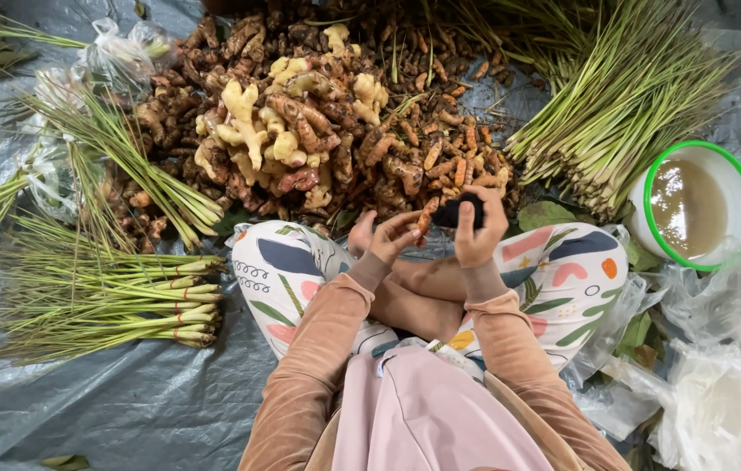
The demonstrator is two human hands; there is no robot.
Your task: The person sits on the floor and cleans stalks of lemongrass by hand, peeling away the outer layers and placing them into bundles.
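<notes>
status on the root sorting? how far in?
Done: lemongrass bundles lie tied at the person's left.

In hand: the left hand pinches a small orange root; the right hand has its grip on a dark object, too small to identify.

Left: the big pile of ginger and turmeric roots still looks mixed, and the loose lemongrass is unbundled.

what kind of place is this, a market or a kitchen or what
Probably a market stall or produce-sorting spot on the ground. A grey plastic sheet carries a heap of ginger and turmeric roots and bundles of lemongrass, with plastic bags at hand.
</notes>
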